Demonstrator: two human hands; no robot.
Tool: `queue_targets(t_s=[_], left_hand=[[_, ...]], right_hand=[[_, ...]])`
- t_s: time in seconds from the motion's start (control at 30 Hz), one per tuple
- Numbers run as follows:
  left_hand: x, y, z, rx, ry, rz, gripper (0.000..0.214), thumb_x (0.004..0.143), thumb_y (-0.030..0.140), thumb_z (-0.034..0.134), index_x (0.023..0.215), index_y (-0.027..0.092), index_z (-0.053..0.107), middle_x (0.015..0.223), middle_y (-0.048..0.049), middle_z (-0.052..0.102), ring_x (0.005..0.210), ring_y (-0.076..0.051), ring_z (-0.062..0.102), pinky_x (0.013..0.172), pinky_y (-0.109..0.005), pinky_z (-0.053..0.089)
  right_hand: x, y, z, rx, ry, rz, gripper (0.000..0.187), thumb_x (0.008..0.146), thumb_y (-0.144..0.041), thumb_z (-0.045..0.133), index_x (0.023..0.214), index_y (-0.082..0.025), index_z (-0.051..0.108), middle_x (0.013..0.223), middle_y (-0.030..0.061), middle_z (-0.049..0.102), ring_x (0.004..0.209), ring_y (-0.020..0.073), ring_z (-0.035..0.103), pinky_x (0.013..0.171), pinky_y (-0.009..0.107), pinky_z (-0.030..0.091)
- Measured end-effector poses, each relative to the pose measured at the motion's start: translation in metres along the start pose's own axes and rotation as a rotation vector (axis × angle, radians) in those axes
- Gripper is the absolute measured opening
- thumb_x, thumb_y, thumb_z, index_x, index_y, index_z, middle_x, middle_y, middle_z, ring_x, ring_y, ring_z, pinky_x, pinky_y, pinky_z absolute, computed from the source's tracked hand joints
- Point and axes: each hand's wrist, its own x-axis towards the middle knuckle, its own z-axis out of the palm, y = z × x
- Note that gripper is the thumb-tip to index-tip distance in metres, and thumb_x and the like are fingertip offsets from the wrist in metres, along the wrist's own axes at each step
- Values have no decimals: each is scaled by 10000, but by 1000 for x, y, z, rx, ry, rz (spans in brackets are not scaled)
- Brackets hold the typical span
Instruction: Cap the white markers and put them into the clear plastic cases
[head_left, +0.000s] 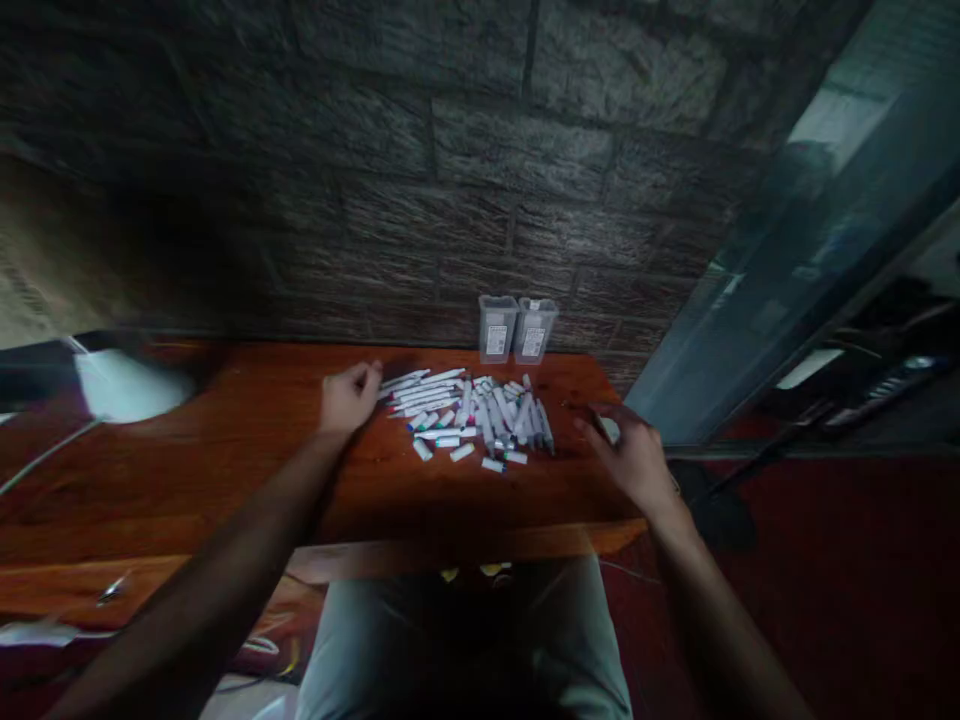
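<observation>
A loose pile of white markers (431,393) and grey-looking markers (501,412) lies on the wooden table, with several short white marker caps (462,452) along its near side. At the pile's left end, my left hand (349,398) is closed, thumb against the fingers, beside the markers' ends; what it may hold is hidden. Right of the pile, my right hand (631,456) is over the table's right end with its fingers curled. A small pale thing (609,430) shows between thumb and fingers, too blurred to name.
Two clear plastic boxes (498,330) with white labels stand behind the pile against the stone-block wall (517,150). A white object with a cable (127,385) is at the left. The table's front edge (465,556) lies above my lap.
</observation>
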Motion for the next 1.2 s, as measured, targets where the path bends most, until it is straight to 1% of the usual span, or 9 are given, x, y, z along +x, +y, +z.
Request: queue_targets(t_s=[0.1, 0.17, 0.27, 0.37, 0.57, 0.8, 0.9, 1.07, 1.2], left_hand=[[-4, 11, 4, 13, -52, 23, 405, 929, 407, 444, 587, 193, 487, 520, 1, 486, 503, -129, 475, 563, -263, 327], [-6, 15, 6, 35, -65, 30, 392, 930, 413, 445, 613, 193, 515, 533, 0, 508, 505, -130, 484, 564, -258, 334], [-8, 15, 7, 86, -68, 34, 326, 926, 427, 462, 742, 194, 596, 605, -7, 581, 541, -142, 524, 576, -252, 352], [-6, 12, 8, 140, -54, 40, 285, 925, 424, 467, 863, 198, 629, 699, -23, 635, 629, -170, 575, 629, -262, 384], [-1, 9, 9, 309, 110, 45, 255, 903, 373, 485, 877, 180, 649, 927, -126, 667, 997, -310, 565, 924, -421, 364], [-3, 11, 4, 338, 67, 30, 302, 897, 360, 513, 1019, 154, 696, 1092, -163, 662, 1130, -350, 510, 987, -480, 320], [-3, 11, 3, 371, -18, 25, 305, 902, 355, 513, 1036, 168, 712, 1090, -146, 686, 1105, -343, 526, 966, -480, 332], [-3, 14, 6, 467, -303, 58, 281, 905, 326, 503, 984, 214, 748, 1080, -115, 726, 1059, -336, 544, 899, -479, 367], [-2, 15, 4, 504, -356, 61, 319, 924, 326, 467, 1011, 220, 755, 1072, -122, 737, 1062, -330, 560, 899, -469, 376]], right_hand=[[59, -40, 39, 76, -105, -73, 256, 924, -365, 539, 910, -207, 740, 861, 54, 767, 738, 183, 701, 644, 243, 421], [88, -54, 68, 53, -73, -101, 274, 920, -360, 539, 804, -197, 726, 723, 42, 734, 622, 159, 647, 589, 244, 367], [106, -51, 109, 103, 30, -64, 380, 934, -417, 501, 683, -183, 663, 630, 32, 674, 563, 135, 580, 560, 243, 323], [99, -29, 133, 198, 87, -6, 458, 931, -461, 472, 580, -188, 580, 538, 19, 593, 522, 131, 529, 550, 249, 313], [85, 3, 140, 306, 126, 113, 476, 919, -491, 438, 575, -185, 554, 556, 18, 582, 533, 132, 532, 550, 243, 334], [89, 0, 146, 413, 98, 156, 503, 893, -543, 459, 552, -184, 546, 536, 2, 556, 530, 128, 512, 544, 241, 338], [87, -4, 145, 444, 91, 153, 482, 892, -516, 483, 551, -184, 554, 523, -1, 556, 527, 128, 519, 549, 245, 340], [86, -7, 145, 500, 74, 171, 477, 888, -510, 514, 554, -177, 580, 537, 10, 593, 544, 136, 558, 565, 249, 364], [87, -6, 148, 523, 77, 181, 464, 886, -503, 525, 568, -173, 602, 554, 16, 615, 546, 137, 564, 563, 250, 369]])
